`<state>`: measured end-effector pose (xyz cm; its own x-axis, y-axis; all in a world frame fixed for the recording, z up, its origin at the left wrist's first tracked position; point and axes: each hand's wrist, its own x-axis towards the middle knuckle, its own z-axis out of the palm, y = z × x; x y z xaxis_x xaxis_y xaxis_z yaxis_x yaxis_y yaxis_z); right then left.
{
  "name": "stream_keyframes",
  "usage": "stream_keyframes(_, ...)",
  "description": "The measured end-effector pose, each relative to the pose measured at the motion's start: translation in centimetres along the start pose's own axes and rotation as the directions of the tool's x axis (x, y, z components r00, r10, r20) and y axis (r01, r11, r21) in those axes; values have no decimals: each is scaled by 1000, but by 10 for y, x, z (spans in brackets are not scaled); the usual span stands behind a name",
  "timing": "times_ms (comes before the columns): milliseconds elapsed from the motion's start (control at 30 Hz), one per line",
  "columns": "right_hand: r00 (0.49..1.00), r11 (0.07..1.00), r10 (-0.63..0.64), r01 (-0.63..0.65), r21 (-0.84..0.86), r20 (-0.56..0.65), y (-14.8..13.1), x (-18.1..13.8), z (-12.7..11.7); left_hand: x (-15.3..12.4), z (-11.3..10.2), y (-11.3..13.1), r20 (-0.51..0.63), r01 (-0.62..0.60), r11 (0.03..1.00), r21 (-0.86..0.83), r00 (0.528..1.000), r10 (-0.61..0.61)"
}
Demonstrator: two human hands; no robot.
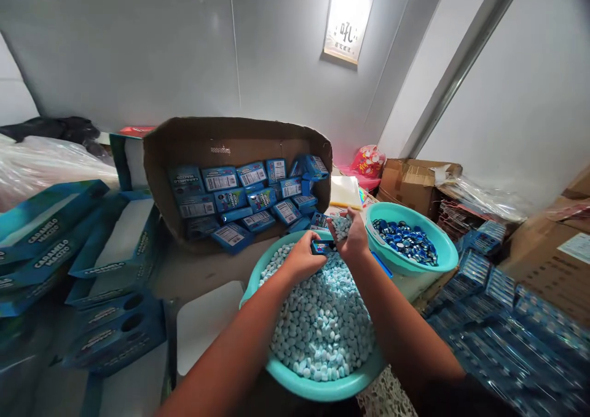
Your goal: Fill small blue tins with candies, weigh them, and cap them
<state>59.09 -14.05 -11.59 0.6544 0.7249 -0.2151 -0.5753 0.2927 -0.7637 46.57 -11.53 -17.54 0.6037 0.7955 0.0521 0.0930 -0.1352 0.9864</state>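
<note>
My left hand [304,254] grips a small dark blue candy tin [322,247] over the far part of a turquoise basin [318,392]. The basin is heaped with pale blue and white candies [322,325]. Beside the tin, my right hand [354,239] is cupped, its fingers curled around a handful of the same candies [341,225]. That handful is right next to the tin. The inside of the tin does not show clearly.
Behind the basin, a tipped cardboard box [239,131] holds many blue packets [262,199]. A second turquoise basin [442,251] with shiny blue lids [405,242] stands right. Blue display boxes [46,245] stack at left; wrapped blue packs [488,331] fill the right.
</note>
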Motion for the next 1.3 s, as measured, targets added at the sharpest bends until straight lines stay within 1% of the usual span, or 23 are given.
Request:
stream_keyframes(167, 999, 999, -39, 38, -28, -25, -1, -5, -3, -3, -1, -1, -19, 4, 1000, -17, 1000, -5)
stream_keyframes(333, 988, 979, -141, 147, -142, 56, 9, -8, -5, -6, -5, 3, -5, -33, 999, -23, 999, 33)
stream_keyframes(533, 968, 965, -185, 211, -153, 170, 18, -9, -10, -5, -5, 1, -9, -30, 1000, 7, 1000, 30)
stream_keyframes(667, 957, 948, -229, 261, -180, 179, 20, -9, -10, -4, -5, 1, -19, -9, 1000, 27, 1000, 10)
stream_keyframes(767, 956, 945, -237, 269, -187, 175, 20, -8, -10, -4, -6, 2, -24, 6, 999, 32, 1000, -6)
stream_keyframes(900, 946, 937, -255, 293, -192, 198, 21, -8, -11, -5, -7, 2, -26, 8, 1000, 25, 1000, -7)
stream_keyframes(1067, 933, 904, -291, 340, -260, 210, 23, -9, -13, -6, -7, 4, -44, 18, 1000, 25, 999, -17)
stream_keyframes(1200, 918, 901, -307, 365, -234, 250, 26, -9, -13, -7, -9, 6, -46, 25, 999, 32, 999, -23)
stream_keyframes(1300, 895, 884, -322, 401, -239, 310, 29, -11, -11, -7, -12, 7, -60, 19, 999, 42, 998, -16)
